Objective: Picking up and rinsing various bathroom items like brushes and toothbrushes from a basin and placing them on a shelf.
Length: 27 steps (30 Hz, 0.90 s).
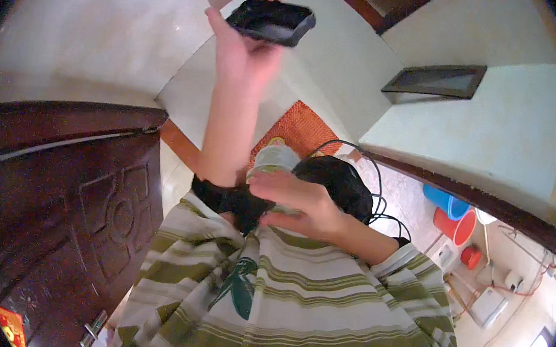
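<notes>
My left hand (251, 43) is stretched out far ahead at the top of the view. It holds a black shallow rectangular tray-like object (272, 22), with the thumb on its left and fingertips showing behind its far edge; blur hides what exactly it is. Close to my striped shirt (307, 283), my right hand (305, 204) is held with its fingers and thumb apart. I see nothing between them. Just beyond that hand lie a pale cloth-like thing (277, 157), perhaps a trouser leg, and a black bundle (335, 182), perhaps a bag, with a black cable (382, 172) looping beside it.
An orange mat (298, 125) lies on the floor ahead. A dark carved wooden door (117, 207) stands at my left. At right, past a dark-edged doorway, are a blue bucket (445, 199), a red bucket (455, 225) and hoses. A dark-framed panel (435, 81) juts from the wall.
</notes>
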Motion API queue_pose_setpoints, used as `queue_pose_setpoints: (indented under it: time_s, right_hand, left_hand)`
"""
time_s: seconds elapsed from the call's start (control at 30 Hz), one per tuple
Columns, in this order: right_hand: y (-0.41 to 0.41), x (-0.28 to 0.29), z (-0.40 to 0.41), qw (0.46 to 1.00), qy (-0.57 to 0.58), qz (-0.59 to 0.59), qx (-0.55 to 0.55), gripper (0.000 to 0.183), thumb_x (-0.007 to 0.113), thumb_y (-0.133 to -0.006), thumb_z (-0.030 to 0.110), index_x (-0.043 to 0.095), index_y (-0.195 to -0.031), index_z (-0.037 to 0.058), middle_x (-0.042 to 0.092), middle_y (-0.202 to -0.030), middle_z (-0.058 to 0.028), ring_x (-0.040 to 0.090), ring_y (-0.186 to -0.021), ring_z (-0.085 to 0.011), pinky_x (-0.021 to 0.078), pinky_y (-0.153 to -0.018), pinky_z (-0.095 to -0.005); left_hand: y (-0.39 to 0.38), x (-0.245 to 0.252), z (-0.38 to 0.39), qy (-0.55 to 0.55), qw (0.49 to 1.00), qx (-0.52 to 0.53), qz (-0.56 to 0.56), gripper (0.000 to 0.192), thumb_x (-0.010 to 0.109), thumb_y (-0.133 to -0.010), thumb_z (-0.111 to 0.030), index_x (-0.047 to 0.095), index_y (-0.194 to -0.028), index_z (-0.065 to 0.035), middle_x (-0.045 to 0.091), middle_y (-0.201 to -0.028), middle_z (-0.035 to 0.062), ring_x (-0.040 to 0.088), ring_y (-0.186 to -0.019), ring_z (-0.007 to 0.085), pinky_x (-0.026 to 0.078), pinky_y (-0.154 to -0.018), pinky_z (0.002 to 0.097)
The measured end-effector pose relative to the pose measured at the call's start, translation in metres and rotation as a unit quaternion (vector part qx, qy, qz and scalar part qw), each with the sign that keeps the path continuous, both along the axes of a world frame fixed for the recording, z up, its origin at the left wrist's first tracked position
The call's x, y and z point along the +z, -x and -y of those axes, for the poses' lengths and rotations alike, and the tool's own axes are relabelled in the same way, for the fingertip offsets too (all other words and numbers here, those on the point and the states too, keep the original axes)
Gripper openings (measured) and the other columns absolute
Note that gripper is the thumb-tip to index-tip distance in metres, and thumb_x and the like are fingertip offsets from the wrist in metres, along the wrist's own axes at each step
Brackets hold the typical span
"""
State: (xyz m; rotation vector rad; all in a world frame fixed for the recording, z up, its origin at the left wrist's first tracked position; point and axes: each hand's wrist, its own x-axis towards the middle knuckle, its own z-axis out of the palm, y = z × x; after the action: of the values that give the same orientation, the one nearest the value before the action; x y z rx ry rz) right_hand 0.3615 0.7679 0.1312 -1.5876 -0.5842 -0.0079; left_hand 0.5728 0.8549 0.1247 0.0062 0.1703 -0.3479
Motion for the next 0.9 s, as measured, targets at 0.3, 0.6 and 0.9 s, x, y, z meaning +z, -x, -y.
queue_pose_setpoints:
  time_s: [0.3, 0.6, 0.9]
  right_hand:
    - [0.008, -0.085, 0.167, 0.894, 0.253, -0.318, -0.188, 0.022, 0.045, -0.083, 0.01, 0.056, -0.099, 0.0002, 0.06, -0.089, -0.0127, 0.057, -0.082, -0.0193, 0.0438, -0.076, -0.0296]
    - [0.05, -0.078, 0.116, 0.906, 0.389, -0.167, 0.031, 0.023, 0.055, -0.068, 0.011, 0.058, -0.088, 0.0007, 0.052, -0.097, -0.0131, 0.049, -0.091, -0.0295, 0.0417, -0.079, -0.0373]
    - [0.04, -0.12, 0.072, 0.884, 0.436, -0.165, 0.026, 0.028, 0.048, -0.068, 0.004, 0.053, -0.095, -0.0025, 0.053, -0.101, -0.0175, 0.052, -0.092, -0.0282, 0.0431, -0.078, -0.0374]
  left_hand:
    - [0.04, -0.084, -0.02, -0.606, 0.607, -0.37, 0.356, 0.023, 0.054, -0.079, -0.014, 0.058, -0.097, -0.0003, 0.06, -0.084, 0.0032, 0.054, -0.078, 0.0115, 0.043, -0.073, 0.0244]
    - [0.127, -0.135, 0.023, -0.607, 0.281, -0.475, 0.571, 0.032, 0.066, -0.066, -0.03, 0.058, -0.09, -0.0096, 0.059, -0.089, 0.0142, 0.055, -0.086, 0.0312, 0.044, -0.073, 0.0381]
    - [0.118, -0.135, 0.029, -0.644, 0.277, -0.424, 0.574, 0.02, 0.056, -0.066, -0.013, 0.055, -0.085, -0.0106, 0.058, -0.086, 0.0072, 0.056, -0.083, 0.0271, 0.044, -0.068, 0.0387]
